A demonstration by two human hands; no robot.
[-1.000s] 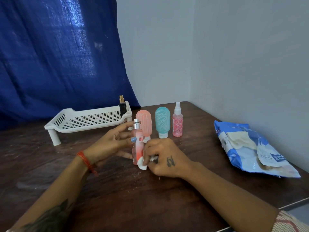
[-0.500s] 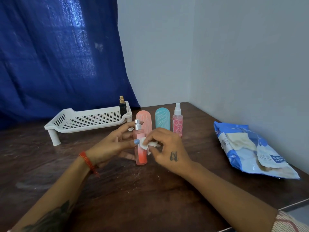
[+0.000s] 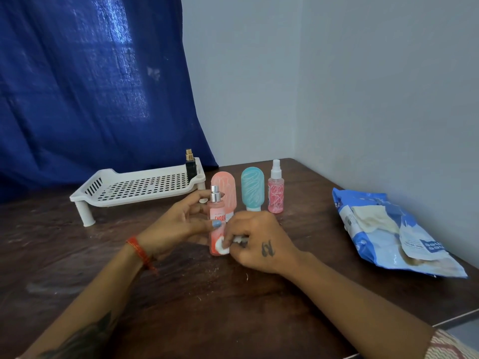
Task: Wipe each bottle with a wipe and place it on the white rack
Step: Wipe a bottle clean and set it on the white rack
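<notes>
My left hand grips a pink spray bottle with a silver cap, upright on the dark wooden table. My right hand pinches a white wipe against the bottle's lower part. Behind stand a salmon tube bottle, a teal tube bottle and a small pink spray bottle. The white rack sits at the back left, with a small dark bottle with a gold cap at its right end.
A blue and white pack of wipes lies at the right, close to the wall. A blue curtain hangs behind the rack. The table's near right edge shows at the lower right.
My right hand has slid the wipe from the bottle's middle down to its lower part. My left hand keeps the same grip on the bottle.
</notes>
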